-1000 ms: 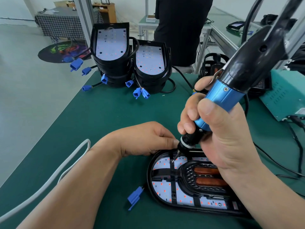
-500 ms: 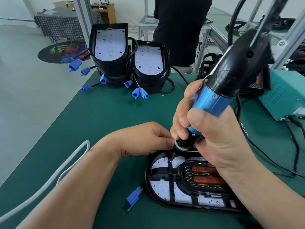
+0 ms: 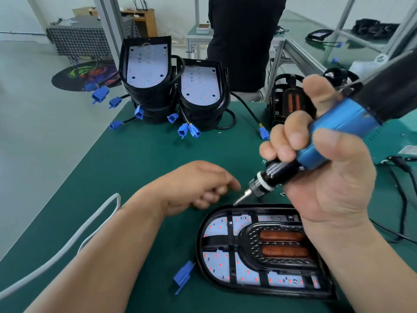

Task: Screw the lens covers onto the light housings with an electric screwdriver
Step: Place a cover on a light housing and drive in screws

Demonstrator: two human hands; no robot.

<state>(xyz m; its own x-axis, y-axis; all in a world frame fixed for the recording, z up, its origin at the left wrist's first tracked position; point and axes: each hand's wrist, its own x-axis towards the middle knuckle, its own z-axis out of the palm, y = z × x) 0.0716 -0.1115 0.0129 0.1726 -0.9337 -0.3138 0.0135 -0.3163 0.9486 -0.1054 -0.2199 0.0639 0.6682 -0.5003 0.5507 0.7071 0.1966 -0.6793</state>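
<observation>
We count two hands, one tool and one unit under work. The right hand (image 3: 334, 177) is wrapped round the blue barrel of the single electric screwdriver (image 3: 327, 141), fingers curled over it and thumb along its near side. The tool's upper body and cord run out of frame beyond that hand. Its bit slants down to the far rim of the light housing (image 3: 199, 245), which lies flat on the green mat (image 3: 135, 166) below the right hand. The black ribbed lens cover (image 3: 231, 240) is seated in the housing, with two copper-coloured bars (image 3: 282, 236) at its centre. The right wrist hides the housing's right end. The left hand (image 3: 198, 186) rests just left of the bit tip, fingers loosely curled. Motion blur there leaves us unable to tell whether it pinches anything. One blue connector (image 3: 184, 275) lies below the left forearm. Two stacks of housings (image 3: 146, 86) (image 3: 203, 91) stand beyond the left hand, and one upright unit (image 3: 291, 98) beyond the right. One white cable (image 3: 67, 245) crosses left of the forearm.
</observation>
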